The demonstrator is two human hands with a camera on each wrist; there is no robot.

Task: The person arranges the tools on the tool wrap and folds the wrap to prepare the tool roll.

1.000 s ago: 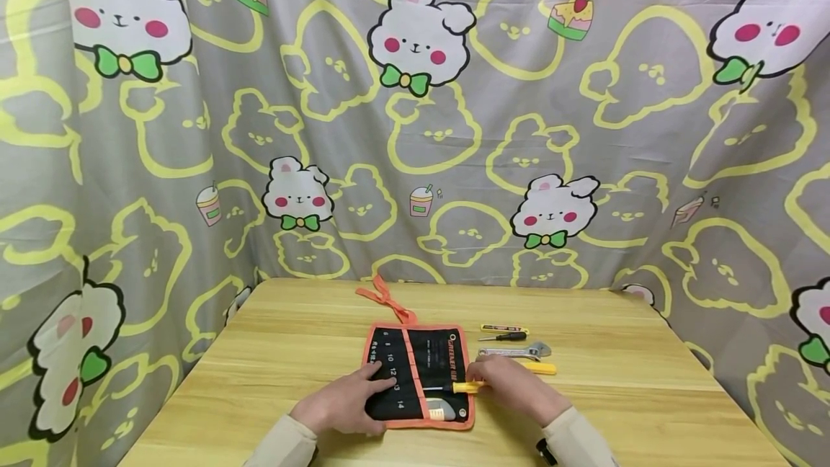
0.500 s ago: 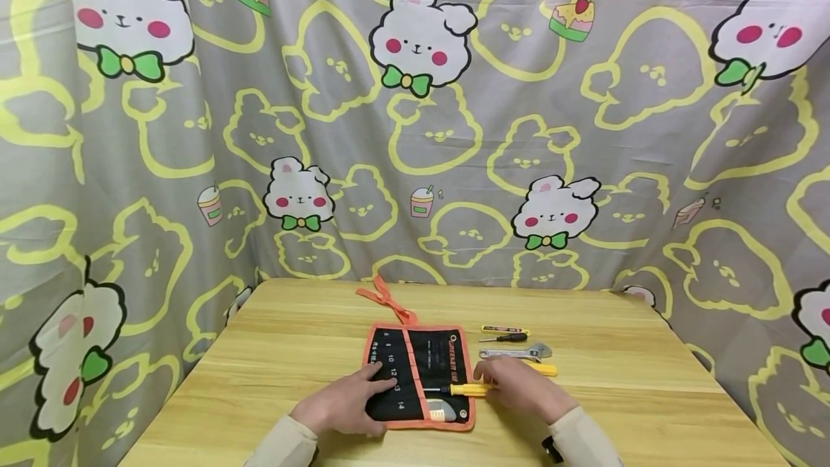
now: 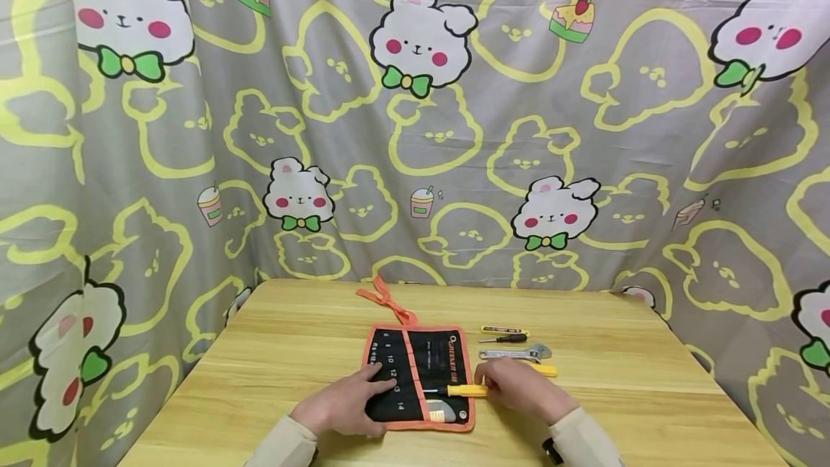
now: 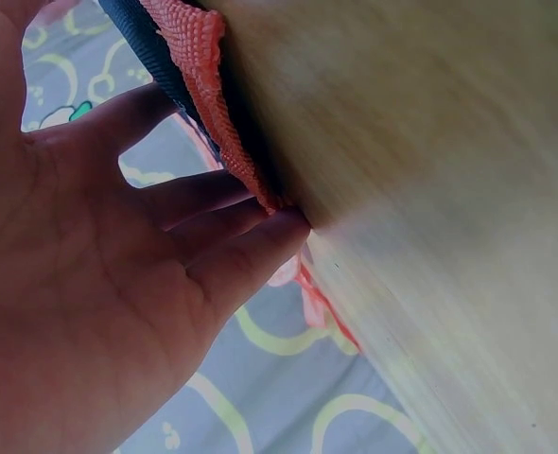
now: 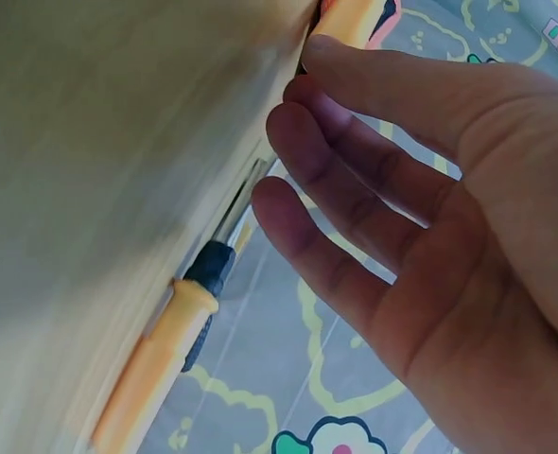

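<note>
A black tool pouch (image 3: 436,352) with orange trim and numbered pockets lies spread on the table. My left hand (image 3: 346,401) rests on its left part with fingers extended; in the left wrist view the thumb (image 4: 260,251) touches the orange edge. A yellow-handled screwdriver (image 3: 468,390) lies across the pouch's right half, its shaft tip at the pocket edge. At its handle end, my right hand (image 3: 521,389) pinches with thumb and forefinger, the other fingers loosely curved in the right wrist view. Below that screwdriver, a utility knife (image 3: 442,411) sits partly inside a pocket.
Right of the pouch lie an adjustable wrench (image 3: 515,353), a small black screwdriver (image 3: 508,339), a small yellow-edged item (image 3: 504,329) and another yellow-handled screwdriver (image 5: 156,364), partly behind my right hand. An orange strap (image 3: 387,300) trails behind the pouch. A patterned curtain (image 3: 428,128) surrounds the table.
My right hand has shifted slightly right to the end of the screwdriver's handle, showing more of the handle. The screwdriver has slid a little left. My left hand stays in place.
</note>
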